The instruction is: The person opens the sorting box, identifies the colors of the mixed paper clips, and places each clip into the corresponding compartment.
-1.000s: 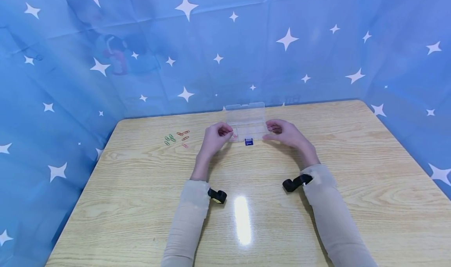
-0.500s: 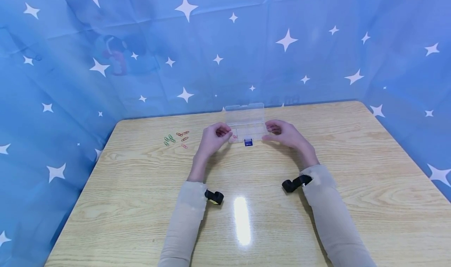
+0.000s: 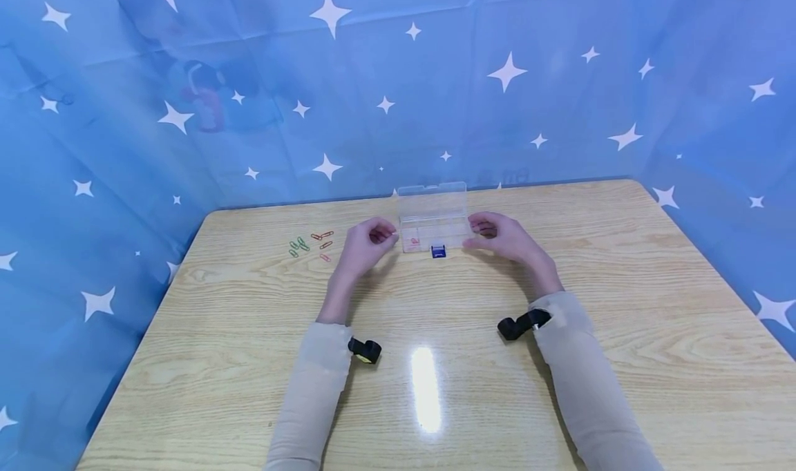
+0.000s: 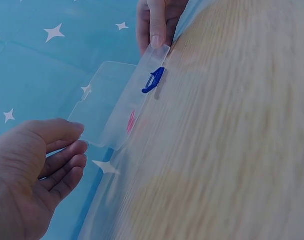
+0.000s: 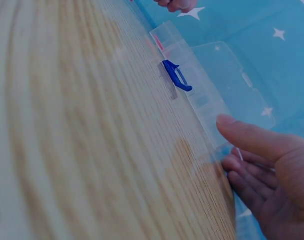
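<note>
A clear plastic compartment box (image 3: 444, 242) lies at the back of the table, its see-through lid (image 3: 432, 200) raised behind it. At its front edge hangs a blue latch (image 3: 438, 251). Pink paper clips (image 3: 414, 241) lie in the leftmost compartment; how many is unclear. My right hand (image 3: 505, 236) holds the box's right end, thumb in front and fingers behind, as the right wrist view shows. Just left of the box, and apart from it, is my left hand (image 3: 368, 244). Its fingers (image 4: 66, 165) are loosely curled with nothing seen between them.
Left of my left hand lie several green paper clips (image 3: 299, 246), several red ones (image 3: 326, 236) and a pink one (image 3: 325, 257). A blue star-patterned cloth (image 3: 348, 112) hangs behind the wooden table (image 3: 472, 360).
My left hand has drawn away to the left from the box's left end, uncovering the compartment with the pink clips. My right hand and the box have stayed in place.
</note>
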Demonstrator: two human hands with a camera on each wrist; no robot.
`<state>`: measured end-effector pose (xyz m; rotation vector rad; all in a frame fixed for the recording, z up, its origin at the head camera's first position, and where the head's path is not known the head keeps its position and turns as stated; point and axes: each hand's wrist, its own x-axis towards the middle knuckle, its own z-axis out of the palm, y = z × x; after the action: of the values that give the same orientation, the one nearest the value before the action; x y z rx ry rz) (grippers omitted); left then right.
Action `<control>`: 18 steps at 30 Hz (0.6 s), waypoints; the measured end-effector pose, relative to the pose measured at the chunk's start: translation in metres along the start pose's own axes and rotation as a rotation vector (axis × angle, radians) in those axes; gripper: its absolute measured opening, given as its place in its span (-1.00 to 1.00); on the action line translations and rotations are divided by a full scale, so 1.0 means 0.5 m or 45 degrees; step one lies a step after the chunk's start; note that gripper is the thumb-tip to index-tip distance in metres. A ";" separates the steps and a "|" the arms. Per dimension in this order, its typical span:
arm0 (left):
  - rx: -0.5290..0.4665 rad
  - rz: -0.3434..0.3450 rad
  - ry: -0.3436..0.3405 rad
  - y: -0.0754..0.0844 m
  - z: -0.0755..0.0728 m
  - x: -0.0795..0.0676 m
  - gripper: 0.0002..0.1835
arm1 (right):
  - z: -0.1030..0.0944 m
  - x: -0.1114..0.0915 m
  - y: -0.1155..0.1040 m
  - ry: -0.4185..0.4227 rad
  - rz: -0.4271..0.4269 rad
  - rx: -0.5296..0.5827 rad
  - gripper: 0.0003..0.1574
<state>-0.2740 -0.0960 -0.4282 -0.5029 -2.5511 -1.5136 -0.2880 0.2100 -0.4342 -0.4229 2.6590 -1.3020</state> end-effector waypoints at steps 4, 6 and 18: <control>0.014 0.002 0.008 -0.003 -0.011 -0.006 -0.87 | 0.000 -0.001 -0.001 0.001 -0.004 -0.003 -0.18; 0.016 0.005 0.004 -0.005 -0.017 -0.009 -0.86 | 0.000 -0.002 -0.002 0.000 -0.005 -0.004 -0.19; 0.092 0.011 0.001 -0.020 -0.060 -0.023 -0.82 | -0.001 0.002 0.001 -0.015 0.001 -0.016 -0.14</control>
<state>-0.2682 -0.1293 -0.4250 -0.5028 -2.5887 -1.4126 -0.2890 0.2105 -0.4345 -0.4298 2.6587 -1.2797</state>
